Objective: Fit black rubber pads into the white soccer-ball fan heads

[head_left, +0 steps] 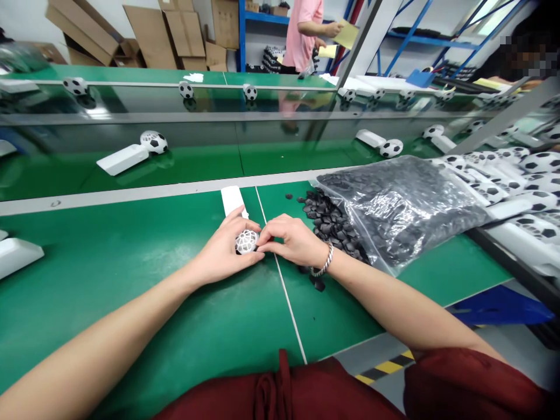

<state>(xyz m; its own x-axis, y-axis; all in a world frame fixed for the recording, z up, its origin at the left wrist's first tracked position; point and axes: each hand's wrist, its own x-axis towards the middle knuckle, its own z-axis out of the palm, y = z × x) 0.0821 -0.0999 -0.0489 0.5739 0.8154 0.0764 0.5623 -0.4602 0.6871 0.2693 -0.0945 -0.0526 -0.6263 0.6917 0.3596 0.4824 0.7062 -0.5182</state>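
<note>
My left hand is wrapped round a small white soccer-ball-shaped part with an open lattice on its upper face. A flat white plastic piece lies just beyond my left fingers, apparently joined to the ball; my fingers cover the junction. My right hand, a silver bracelet at its wrist, has thumb and forefinger pinched against the ball's right side. Whatever sits between those fingertips is too hidden to make out. Close by on the right, small black plastic pieces spill from a clear plastic bag onto the green tabletop.
Beyond the pale rail runs a green conveyor belt carrying soccer-ball parts with white handles. More such parts are heaped at right. A white piece lies far left. A person in pink stands across the line holding yellow sheets.
</note>
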